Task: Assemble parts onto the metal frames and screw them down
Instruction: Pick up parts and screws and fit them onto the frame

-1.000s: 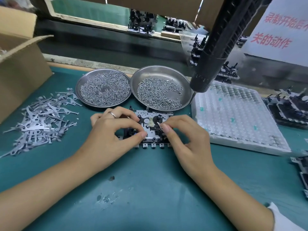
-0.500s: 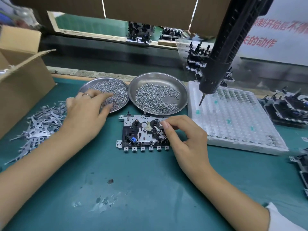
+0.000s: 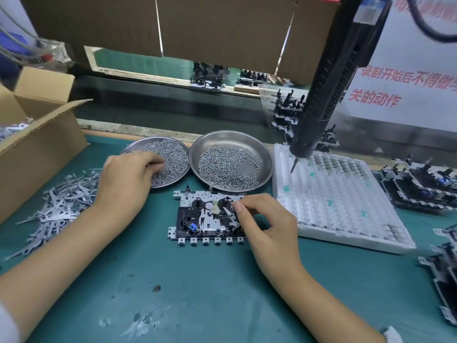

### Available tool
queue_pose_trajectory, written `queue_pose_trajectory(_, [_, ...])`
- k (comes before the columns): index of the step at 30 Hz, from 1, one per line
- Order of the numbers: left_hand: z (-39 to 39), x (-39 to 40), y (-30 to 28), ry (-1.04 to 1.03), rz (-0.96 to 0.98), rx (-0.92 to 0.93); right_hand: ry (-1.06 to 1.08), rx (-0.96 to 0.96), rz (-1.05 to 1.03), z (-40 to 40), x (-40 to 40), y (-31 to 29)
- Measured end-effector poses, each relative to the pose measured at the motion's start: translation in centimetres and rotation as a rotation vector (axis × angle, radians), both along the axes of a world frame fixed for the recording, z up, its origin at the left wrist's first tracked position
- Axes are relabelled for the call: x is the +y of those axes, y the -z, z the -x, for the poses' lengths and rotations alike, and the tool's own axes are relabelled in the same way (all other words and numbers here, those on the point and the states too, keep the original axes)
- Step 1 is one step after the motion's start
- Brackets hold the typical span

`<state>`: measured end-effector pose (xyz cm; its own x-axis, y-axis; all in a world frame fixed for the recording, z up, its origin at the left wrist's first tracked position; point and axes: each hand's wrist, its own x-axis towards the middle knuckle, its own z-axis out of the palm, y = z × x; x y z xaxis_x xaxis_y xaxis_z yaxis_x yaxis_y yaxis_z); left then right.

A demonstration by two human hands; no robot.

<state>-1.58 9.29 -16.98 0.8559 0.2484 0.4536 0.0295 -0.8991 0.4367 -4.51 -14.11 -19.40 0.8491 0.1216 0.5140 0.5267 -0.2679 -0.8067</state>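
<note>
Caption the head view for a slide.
Left hand picks screws from the left dish; right hand steadies a lever on the metal frame.

We look down on a teal work mat (image 3: 210, 293). Our left hand (image 3: 123, 179) reaches into the left round steel dish of small silver screws (image 3: 170, 157), fingers curled among them. Our right hand (image 3: 269, 226) pinches a small grey metal lever (image 3: 228, 214) on the silver and black metal frame (image 3: 197, 219) at centre. Behind it sits a second round steel dish of screws (image 3: 231, 160). A black electric screwdriver (image 3: 321, 95) hangs above a white plastic tray (image 3: 341, 206). A loose pile of grey levers (image 3: 57, 206) lies beside a cardboard box (image 3: 37, 144).
</note>
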Motion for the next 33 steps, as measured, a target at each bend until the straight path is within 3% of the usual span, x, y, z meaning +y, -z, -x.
queue_pose_trajectory(11, [1.2,-0.2,0.4,0.110,0.238,-0.116,-0.010,-0.013,0.014,-0.1,0.1,0.1])
queue_pose_trajectory(33, [1.1,0.0,0.8,0.172,0.220,-0.143,-0.028,-0.018,0.030,0.0,0.0,0.1])
